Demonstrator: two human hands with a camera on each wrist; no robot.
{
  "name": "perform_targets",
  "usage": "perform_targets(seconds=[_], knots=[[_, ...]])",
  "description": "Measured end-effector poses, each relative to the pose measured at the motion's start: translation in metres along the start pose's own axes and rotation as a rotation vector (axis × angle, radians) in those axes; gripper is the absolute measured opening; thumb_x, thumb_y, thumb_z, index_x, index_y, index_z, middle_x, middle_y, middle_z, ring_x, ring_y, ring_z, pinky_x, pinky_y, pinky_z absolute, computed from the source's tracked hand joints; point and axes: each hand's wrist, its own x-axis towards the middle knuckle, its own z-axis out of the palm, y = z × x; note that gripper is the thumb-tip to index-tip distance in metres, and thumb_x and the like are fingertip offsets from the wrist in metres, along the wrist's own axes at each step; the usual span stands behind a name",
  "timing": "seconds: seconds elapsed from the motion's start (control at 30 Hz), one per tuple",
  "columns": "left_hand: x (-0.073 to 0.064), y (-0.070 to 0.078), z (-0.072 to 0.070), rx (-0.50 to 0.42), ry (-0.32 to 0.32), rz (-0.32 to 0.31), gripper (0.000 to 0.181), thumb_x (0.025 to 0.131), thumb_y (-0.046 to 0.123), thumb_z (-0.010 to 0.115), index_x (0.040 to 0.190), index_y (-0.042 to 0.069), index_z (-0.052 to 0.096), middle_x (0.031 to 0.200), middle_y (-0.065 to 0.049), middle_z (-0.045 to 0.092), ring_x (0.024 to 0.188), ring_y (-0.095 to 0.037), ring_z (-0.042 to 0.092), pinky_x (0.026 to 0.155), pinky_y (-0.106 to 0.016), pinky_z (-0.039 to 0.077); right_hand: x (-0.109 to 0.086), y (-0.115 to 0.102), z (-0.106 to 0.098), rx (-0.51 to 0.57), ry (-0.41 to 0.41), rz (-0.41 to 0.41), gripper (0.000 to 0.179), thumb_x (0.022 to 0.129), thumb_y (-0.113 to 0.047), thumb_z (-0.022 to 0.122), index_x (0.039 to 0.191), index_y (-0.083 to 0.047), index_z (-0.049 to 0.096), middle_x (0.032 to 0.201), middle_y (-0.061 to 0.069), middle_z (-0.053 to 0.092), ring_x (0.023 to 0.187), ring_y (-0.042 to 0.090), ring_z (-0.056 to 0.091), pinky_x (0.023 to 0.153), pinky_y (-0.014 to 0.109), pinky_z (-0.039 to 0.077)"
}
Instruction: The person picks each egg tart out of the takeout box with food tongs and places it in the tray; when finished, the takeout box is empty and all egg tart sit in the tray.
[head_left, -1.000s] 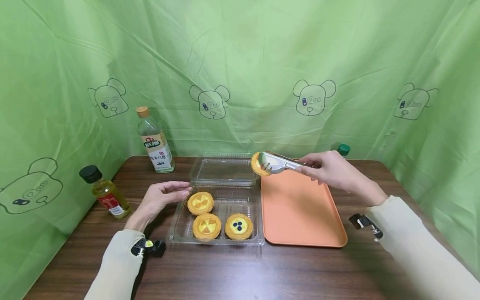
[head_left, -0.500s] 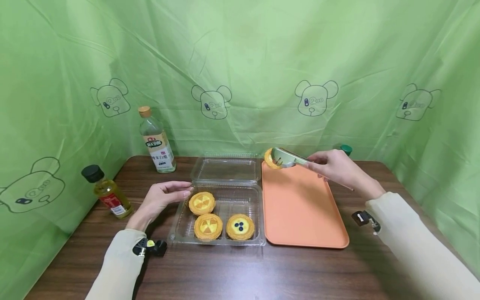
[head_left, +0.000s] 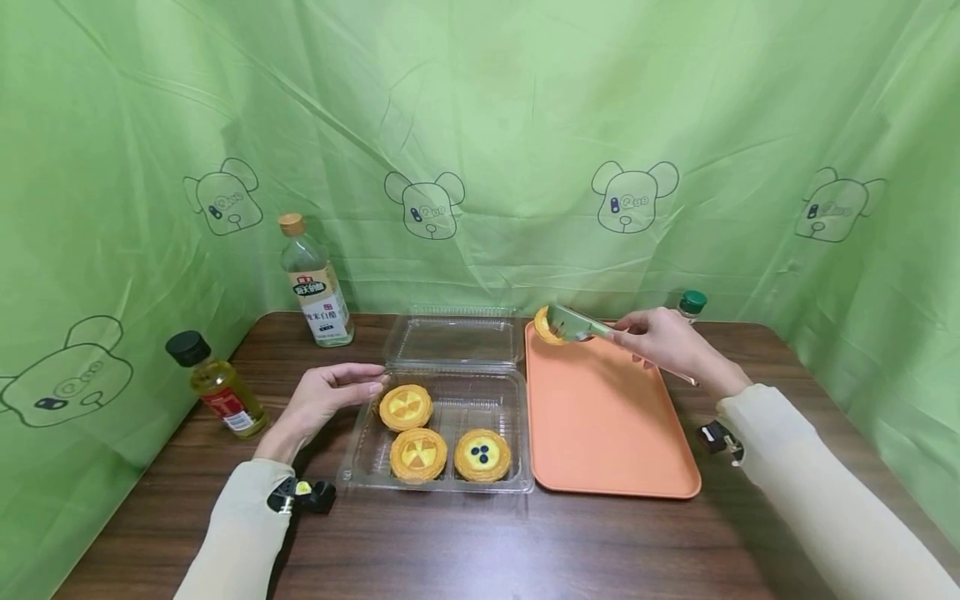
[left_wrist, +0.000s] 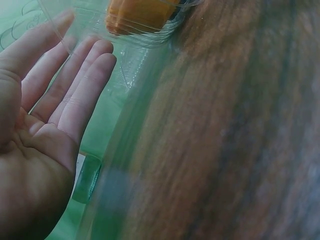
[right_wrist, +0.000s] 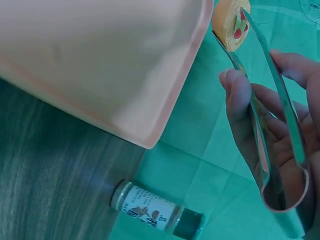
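Note:
My right hand [head_left: 663,337] grips metal tongs [head_left: 576,323], whose tips hold a tart [head_left: 547,326] over the far-left corner of the orange tray [head_left: 615,433]. In the right wrist view that tart stands tilted on its side, with red and green bits on its filling. My left hand [head_left: 330,396] touches the left rim of the clear plastic box [head_left: 491,392], its fingers fairly straight in the left wrist view. Inside the box sit two tarts with orange wedge tops, the rear tart [head_left: 406,407] and the front tart [head_left: 418,455], plus a tart with dark berries [head_left: 482,456].
The box's lid [head_left: 457,340] lies folded back. At the left stand an oil bottle [head_left: 225,396] and a vinegar bottle [head_left: 321,300]. A green-capped jar [right_wrist: 150,206] stands beyond the tray, partly behind the right hand in the head view. Green cloth surrounds the wooden table [head_left: 450,550].
My right hand has carried the tart in the tongs rightward from above the box's lid to the tray's far-left corner, then slightly lower. My left hand stays at the box's rim.

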Motion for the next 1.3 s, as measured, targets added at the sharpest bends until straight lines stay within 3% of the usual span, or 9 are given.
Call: perform_targets(seconds=[0.4, 0.6, 0.87, 1.17, 1.3], knots=[[0.001, 0.001, 0.000, -0.006, -0.003, 0.004, 0.044, 0.093, 0.017, 0.086, 0.131, -0.002, 0.072, 0.122, -0.012, 0.077, 0.110, -0.019, 0.075, 0.091, -0.031, 0.060, 0.008, 0.010, 0.010, -0.044, 0.009, -0.004, 0.029, 0.105, -0.026, 0.070, 0.116, 0.000, 0.078, 0.074, 0.013, 0.070, 0.060, 0.032, 0.068, 0.048, 0.032, 0.050], [0.000, 0.002, 0.001, -0.009, -0.003, -0.004, 0.044, 0.093, 0.017, 0.086, 0.131, -0.002, 0.073, 0.123, -0.012, 0.077, 0.110, -0.019, 0.075, 0.091, -0.031, 0.060, 0.009, 0.008, 0.011, -0.061, 0.002, 0.013, 0.032, 0.105, -0.032, 0.070, 0.114, -0.002, 0.079, 0.072, 0.011, 0.071, 0.058, 0.026, 0.067, 0.046, 0.033, 0.049], [0.001, -0.001, -0.001, 0.011, 0.002, -0.002, 0.043, 0.093, 0.018, 0.086, 0.130, 0.000, 0.073, 0.123, -0.012, 0.077, 0.110, -0.018, 0.075, 0.091, -0.030, 0.060, 0.007, 0.003, 0.011, -0.015, -0.031, 0.110, 0.041, 0.106, -0.039, 0.066, 0.115, -0.001, 0.075, 0.075, 0.014, 0.071, 0.062, 0.028, 0.067, 0.048, 0.038, 0.054], [0.001, -0.002, 0.000, 0.004, 0.000, 0.001, 0.043, 0.093, 0.016, 0.085, 0.130, -0.001, 0.073, 0.122, -0.011, 0.077, 0.110, -0.018, 0.075, 0.091, -0.031, 0.060, -0.001, 0.000, 0.003, -0.035, 0.002, 0.082, 0.043, 0.105, -0.039, 0.067, 0.124, -0.002, 0.075, 0.079, 0.010, 0.073, 0.067, 0.030, 0.072, 0.059, 0.045, 0.060], [0.001, -0.001, -0.001, 0.012, 0.005, -0.002, 0.043, 0.093, 0.017, 0.085, 0.130, -0.001, 0.073, 0.122, -0.011, 0.077, 0.110, -0.017, 0.075, 0.091, -0.030, 0.060, -0.006, -0.004, -0.001, -0.032, 0.021, 0.050, 0.046, 0.104, -0.041, 0.069, 0.127, -0.002, 0.074, 0.072, 0.005, 0.070, 0.060, 0.026, 0.070, 0.055, 0.039, 0.057]])
